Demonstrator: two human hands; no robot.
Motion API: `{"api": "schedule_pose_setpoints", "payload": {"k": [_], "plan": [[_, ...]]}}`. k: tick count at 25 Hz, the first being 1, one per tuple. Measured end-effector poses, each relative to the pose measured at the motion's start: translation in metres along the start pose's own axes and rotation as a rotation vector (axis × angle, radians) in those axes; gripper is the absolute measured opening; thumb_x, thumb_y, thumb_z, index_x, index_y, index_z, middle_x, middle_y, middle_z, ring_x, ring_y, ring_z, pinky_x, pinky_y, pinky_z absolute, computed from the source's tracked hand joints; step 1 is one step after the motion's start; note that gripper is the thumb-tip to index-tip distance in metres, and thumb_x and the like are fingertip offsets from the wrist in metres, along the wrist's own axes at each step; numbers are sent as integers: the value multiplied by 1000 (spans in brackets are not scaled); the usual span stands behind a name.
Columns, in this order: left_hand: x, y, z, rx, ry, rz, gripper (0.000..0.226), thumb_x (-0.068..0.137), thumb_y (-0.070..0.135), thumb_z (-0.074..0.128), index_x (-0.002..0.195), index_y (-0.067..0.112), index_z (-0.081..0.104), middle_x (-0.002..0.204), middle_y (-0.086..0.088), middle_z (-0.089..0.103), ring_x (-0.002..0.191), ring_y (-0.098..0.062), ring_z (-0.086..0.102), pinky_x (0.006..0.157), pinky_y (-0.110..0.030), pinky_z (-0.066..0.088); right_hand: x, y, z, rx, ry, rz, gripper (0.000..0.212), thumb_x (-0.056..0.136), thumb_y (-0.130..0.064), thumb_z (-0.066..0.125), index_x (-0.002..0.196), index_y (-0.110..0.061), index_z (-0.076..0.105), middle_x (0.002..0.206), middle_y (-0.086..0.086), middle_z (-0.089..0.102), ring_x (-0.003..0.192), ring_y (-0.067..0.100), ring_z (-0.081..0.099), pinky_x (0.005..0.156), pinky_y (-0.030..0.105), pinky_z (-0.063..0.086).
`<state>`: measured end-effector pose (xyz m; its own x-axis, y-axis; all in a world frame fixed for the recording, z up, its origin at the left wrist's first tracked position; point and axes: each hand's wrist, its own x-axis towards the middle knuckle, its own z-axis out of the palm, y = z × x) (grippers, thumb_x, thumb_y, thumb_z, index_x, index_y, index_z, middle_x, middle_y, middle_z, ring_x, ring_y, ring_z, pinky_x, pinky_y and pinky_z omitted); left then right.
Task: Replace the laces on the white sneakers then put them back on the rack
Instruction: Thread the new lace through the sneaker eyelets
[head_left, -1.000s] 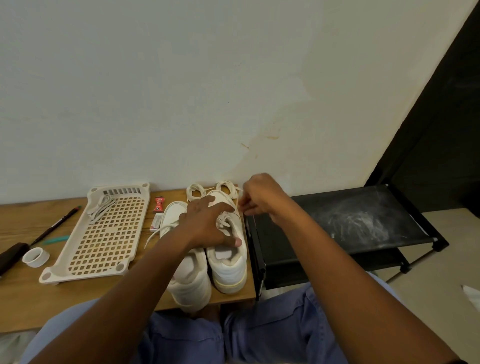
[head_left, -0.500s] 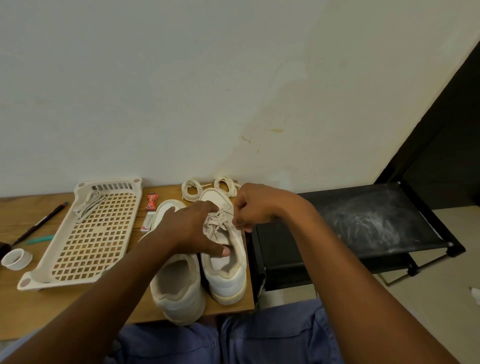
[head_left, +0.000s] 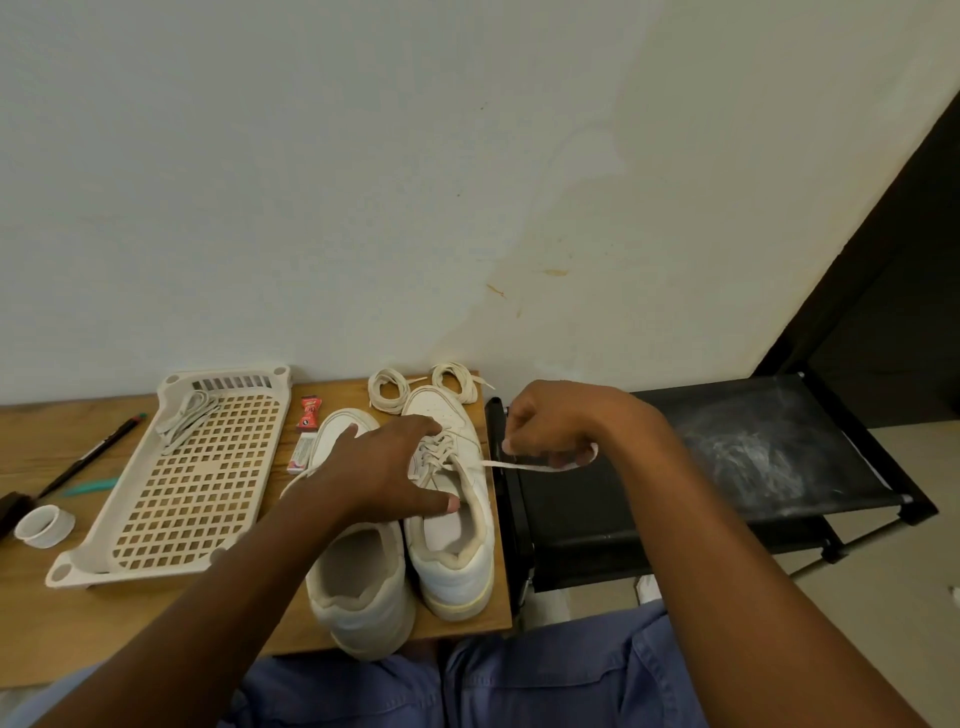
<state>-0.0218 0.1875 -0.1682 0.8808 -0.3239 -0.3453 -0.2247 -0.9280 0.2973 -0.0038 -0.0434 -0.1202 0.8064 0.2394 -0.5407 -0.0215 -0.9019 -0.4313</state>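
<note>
Two white sneakers stand side by side near the wooden table's (head_left: 62, 629) right edge, toes toward the wall. The right sneaker (head_left: 457, 540) still carries a lace; the left sneaker (head_left: 358, 587) shows none. My left hand (head_left: 384, 467) rests spread over both shoes, thumb on the right one's tongue. My right hand (head_left: 556, 426) pinches the lace end (head_left: 524, 466) and holds it stretched out to the right of the shoe. Two coiled white laces (head_left: 421, 389) lie by the wall behind the toes. A black shoe rack (head_left: 769, 447) stands right of the table.
A cream perforated plastic tray (head_left: 187, 478) with a bundled lace (head_left: 187, 421) sits left of the shoes. Between them lies a small red and white packet (head_left: 307, 431). At far left are a pen (head_left: 88, 454), a teal item and a white tape roll (head_left: 44, 526).
My right hand has moved from the shoe's laces out to the right, drawing a lace end free across the table edge. My left hand stays on the sneakers.
</note>
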Motion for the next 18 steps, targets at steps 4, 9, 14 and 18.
{"api": "schedule_pose_setpoints", "payload": {"k": [4, 9, 14, 18], "plan": [[-1, 0, -5, -71, 16, 31, 98, 72, 75, 72, 153, 34, 36, 161, 8, 37, 141, -18, 44, 115, -43, 39, 5, -19, 17, -78, -11, -198, 15, 93, -29, 75, 106, -22, 75, 111, -4, 72, 103, 16, 66, 91, 34, 55], [-4, -5, -13, -145, 0, 42, 90, 74, 64, 80, 150, 38, 41, 159, 10, 40, 140, -17, 45, 112, -39, 43, 12, -19, 17, -4, 44, -266, 6, 90, -16, 75, 88, -12, 79, 94, 3, 76, 94, 21, 70, 87, 37, 59], [-4, -2, -14, -96, -6, 35, 88, 75, 64, 79, 150, 40, 41, 162, 12, 36, 143, -17, 43, 113, -39, 42, 17, -10, 13, 51, -42, -224, 14, 90, -12, 71, 91, 0, 78, 100, 19, 75, 93, 30, 67, 97, 49, 55], [-4, -1, -15, -110, -14, 36, 87, 76, 63, 79, 150, 39, 40, 160, 11, 40, 142, -17, 44, 112, -38, 43, 21, -13, 19, 28, -10, -250, 11, 89, -19, 78, 99, -21, 73, 97, -3, 69, 92, 16, 66, 83, 31, 55]]}}
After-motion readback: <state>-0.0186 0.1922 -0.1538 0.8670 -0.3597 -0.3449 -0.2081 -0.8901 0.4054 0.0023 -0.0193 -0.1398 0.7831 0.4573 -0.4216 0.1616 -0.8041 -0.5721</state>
